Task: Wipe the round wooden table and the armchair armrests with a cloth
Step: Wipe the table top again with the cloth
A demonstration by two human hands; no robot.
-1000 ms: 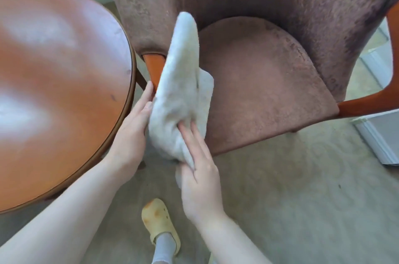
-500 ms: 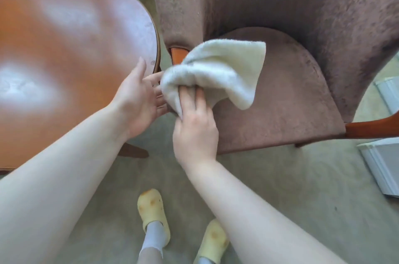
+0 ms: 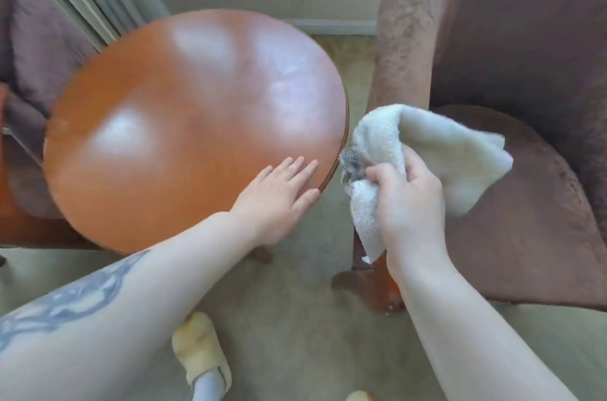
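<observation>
Presently: left hand, fingers straight, flat on round reddish-brown wooden table near its right rim; right hand clenched on fluffy cream cloth, beside brown upholstered armchair.

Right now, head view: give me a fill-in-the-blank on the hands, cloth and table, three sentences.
1. The right hand grips the white ____.
2. The left hand lies flat with straight fingers on the round wooden ____.
3. The cloth hangs between the table and the brown ____.

Missing words: cloth; table; armchair
</observation>
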